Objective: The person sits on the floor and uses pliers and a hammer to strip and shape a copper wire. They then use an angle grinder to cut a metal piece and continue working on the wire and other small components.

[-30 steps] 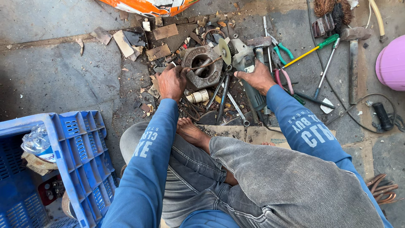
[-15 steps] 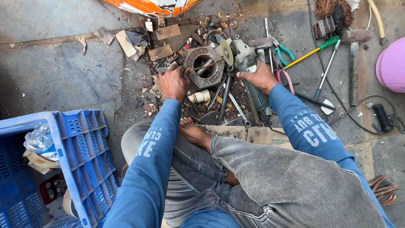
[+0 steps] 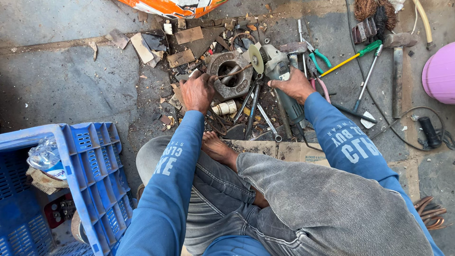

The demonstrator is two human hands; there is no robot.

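head view looks steeply down, close.

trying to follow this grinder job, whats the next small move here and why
Probably ease the grinder's disc slightly left onto the thin rod sticking out of the round metal housing. The right hand already holds the angle grinder with its disc right at the rod's tip, and the left hand steadies the housing's near edge.

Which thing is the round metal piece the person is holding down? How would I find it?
Start at the orange sack at the top edge, then drop down to the heap of scrap below it. There the left hand rests against a grey, rusty metal ring with a hole in its middle. Unlike the thin spanners nearby, it is thick and round.
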